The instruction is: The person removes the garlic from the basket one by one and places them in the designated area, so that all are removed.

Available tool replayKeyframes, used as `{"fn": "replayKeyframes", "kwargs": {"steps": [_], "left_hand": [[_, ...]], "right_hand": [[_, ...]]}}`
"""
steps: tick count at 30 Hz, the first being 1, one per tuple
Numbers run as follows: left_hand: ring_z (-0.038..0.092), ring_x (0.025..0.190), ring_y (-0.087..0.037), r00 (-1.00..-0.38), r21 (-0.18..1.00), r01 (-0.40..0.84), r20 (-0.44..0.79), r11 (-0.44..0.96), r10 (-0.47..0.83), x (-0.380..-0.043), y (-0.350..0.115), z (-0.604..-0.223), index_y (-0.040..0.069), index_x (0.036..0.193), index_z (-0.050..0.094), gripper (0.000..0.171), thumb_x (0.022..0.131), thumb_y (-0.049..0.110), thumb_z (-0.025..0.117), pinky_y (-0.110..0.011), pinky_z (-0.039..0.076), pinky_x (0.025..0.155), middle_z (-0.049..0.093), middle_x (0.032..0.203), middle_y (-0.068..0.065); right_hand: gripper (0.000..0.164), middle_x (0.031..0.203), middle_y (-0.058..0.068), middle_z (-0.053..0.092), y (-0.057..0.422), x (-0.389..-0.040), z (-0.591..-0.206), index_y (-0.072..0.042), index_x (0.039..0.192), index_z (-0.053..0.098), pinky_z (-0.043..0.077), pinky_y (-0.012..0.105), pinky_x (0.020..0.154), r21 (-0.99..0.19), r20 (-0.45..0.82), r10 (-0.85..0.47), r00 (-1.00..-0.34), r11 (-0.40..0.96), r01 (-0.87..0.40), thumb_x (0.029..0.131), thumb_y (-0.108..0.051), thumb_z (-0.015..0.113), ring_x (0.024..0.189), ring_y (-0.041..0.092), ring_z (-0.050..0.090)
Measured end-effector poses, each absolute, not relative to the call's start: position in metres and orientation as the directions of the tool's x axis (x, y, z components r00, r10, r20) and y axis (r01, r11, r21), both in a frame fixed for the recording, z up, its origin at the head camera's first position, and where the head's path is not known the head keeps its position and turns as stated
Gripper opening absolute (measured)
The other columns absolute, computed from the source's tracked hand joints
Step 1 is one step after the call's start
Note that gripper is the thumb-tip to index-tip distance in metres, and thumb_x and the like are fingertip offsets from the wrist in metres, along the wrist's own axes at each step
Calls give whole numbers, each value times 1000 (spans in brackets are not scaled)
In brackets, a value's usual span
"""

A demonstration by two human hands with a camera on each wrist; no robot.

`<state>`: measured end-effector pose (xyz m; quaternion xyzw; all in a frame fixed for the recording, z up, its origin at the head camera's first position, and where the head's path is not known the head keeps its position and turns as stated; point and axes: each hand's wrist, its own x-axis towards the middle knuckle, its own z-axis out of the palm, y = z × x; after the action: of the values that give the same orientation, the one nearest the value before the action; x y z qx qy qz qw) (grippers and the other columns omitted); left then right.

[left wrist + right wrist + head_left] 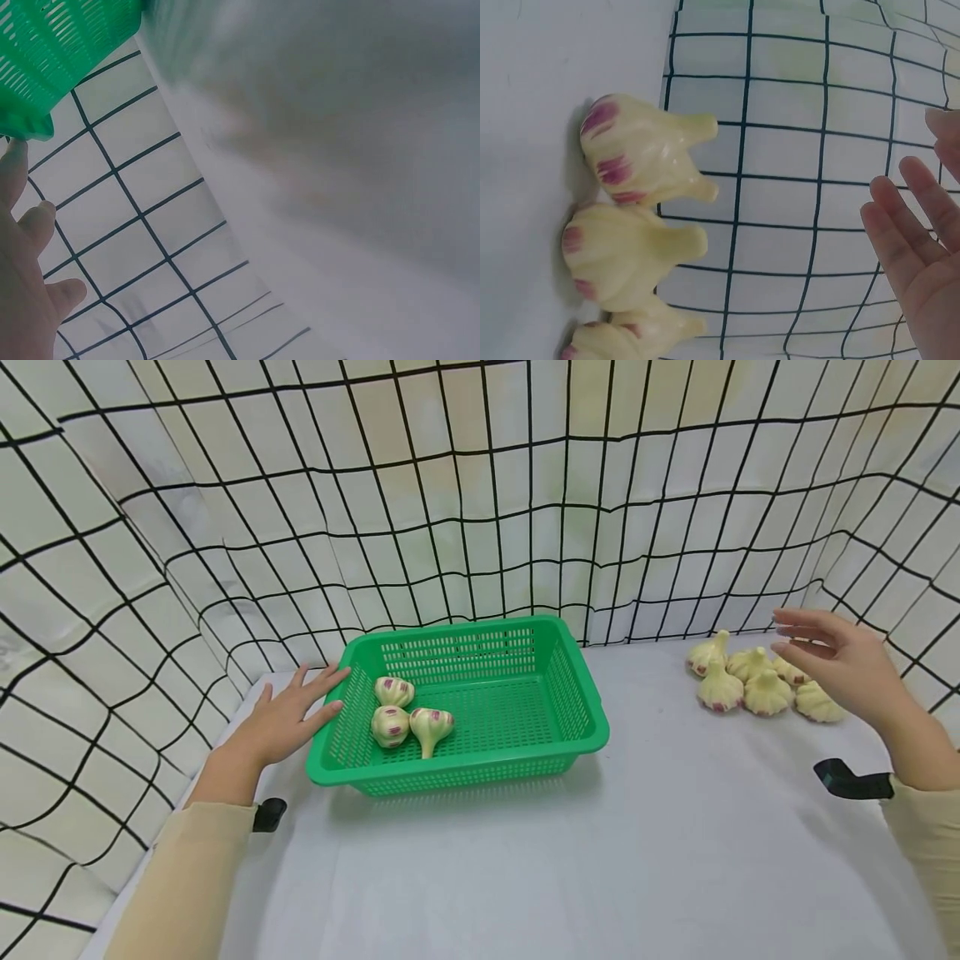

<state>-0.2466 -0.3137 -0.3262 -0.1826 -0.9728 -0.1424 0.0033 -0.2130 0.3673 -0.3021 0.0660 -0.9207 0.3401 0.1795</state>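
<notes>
A green plastic basket (480, 762) stands on the table with three garlic bulbs (391, 727) in its left end. My left hand (288, 718) rests at the basket's left rim, fingers spread and fairly straight; its fingertips also meet the basket edge in the left wrist view. At the right, several garlic bulbs (767, 692) with purple streaks sit in a cluster. Just above and right of them hovers my right hand (847, 664), fingers loosely bent and nothing held. In the right wrist view a gap separates the right hand (922, 255) from the garlic bulbs (634, 255).
A white wall with a black grid (525, 510) encloses the back and both sides of the white table (562, 868). Black wrist mounts (851, 779) stick out from both sleeves.
</notes>
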Motion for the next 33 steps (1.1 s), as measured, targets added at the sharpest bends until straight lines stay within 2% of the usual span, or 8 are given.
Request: {"fn": "replayKeyframes", "kwargs": {"steps": [2, 6, 9, 16, 19, 26, 28, 33], "left_hand": [[-2, 154, -46, -934, 272, 355, 57, 894, 353, -247, -313, -326, 19, 165, 23, 67, 109, 50, 40, -76, -10, 112, 17, 169, -16], [-2, 154, -46, -934, 271, 355, 54, 895, 354, -247, -312, -325, 18, 165, 24, 67, 109, 51, 40, -75, -10, 112, 17, 169, -15], [-3, 154, -46, -933, 269, 356, 52, 895, 356, -247, -311, -325, 19, 165, 24, 67, 108, 52, 39, -75, -10, 113, 17, 169, -15], [-2, 154, -46, -931, 272, 362, 57, 892, 361, -247, -310, -323, 18, 165, 25, 67, 108, 51, 40, -75, -10, 112, 19, 169, -17], [-2, 154, -46, -931, 268, 363, 59, 892, 361, -246, -310, -323, 17, 165, 25, 67, 108, 51, 41, -75, -10, 112, 19, 169, -16], [-2, 154, -46, -932, 265, 360, 50, 895, 360, -246, -311, -322, 17, 164, 26, 68, 108, 52, 41, -76, -9, 112, 20, 168, -17], [-2, 154, -46, -932, 260, 359, 49, 897, 359, -246, -311, -322, 18, 165, 26, 68, 108, 52, 41, -76, -9, 112, 19, 168, -16], [-4, 155, -44, -934, 253, 353, 45, 901, 353, -247, -313, -323, 19, 165, 24, 67, 108, 51, 41, -75, -11, 112, 18, 169, -15]], "right_hand": [[53, 136, -3, 57, 361, -213, -300, -4, 149, 50, 38, -3, 77, -613, 381, -23, -924, 742, -270, 104, -26, 64, 99, -25, 42], [49, 129, -19, 55, 347, -214, -297, -7, 147, 53, 41, 0, 81, -635, 395, -78, -915, 697, -333, 103, -21, 66, 103, -22, 48], [47, 137, -3, 59, 335, -215, -295, -8, 146, 54, 41, 1, 85, -643, 396, -102, -913, 678, -355, 102, -20, 67, 107, -19, 50], [45, 136, -4, 60, 307, -222, -293, -6, 144, 56, 44, 4, 88, -669, 407, -159, -899, 618, -412, 101, -14, 68, 110, -13, 54], [44, 140, 6, 60, 294, -226, -291, -4, 142, 58, 44, 6, 91, -660, 416, -214, -884, 598, -455, 100, -9, 68, 113, -10, 54], [42, 143, 11, 59, 261, -235, -289, -6, 142, 59, 46, 11, 95, -653, 381, -317, -869, 572, -495, 101, -10, 67, 126, 19, 59], [42, 142, 12, 59, 250, -237, -290, -3, 141, 59, 47, 16, 99, -643, 394, -360, -846, 549, -534, 100, -7, 67, 127, 28, 58], [39, 139, 14, 61, 225, -243, -295, 0, 137, 61, 48, 36, 106, -614, 427, -456, -781, 488, -620, 99, -2, 66, 127, 31, 58]]}}
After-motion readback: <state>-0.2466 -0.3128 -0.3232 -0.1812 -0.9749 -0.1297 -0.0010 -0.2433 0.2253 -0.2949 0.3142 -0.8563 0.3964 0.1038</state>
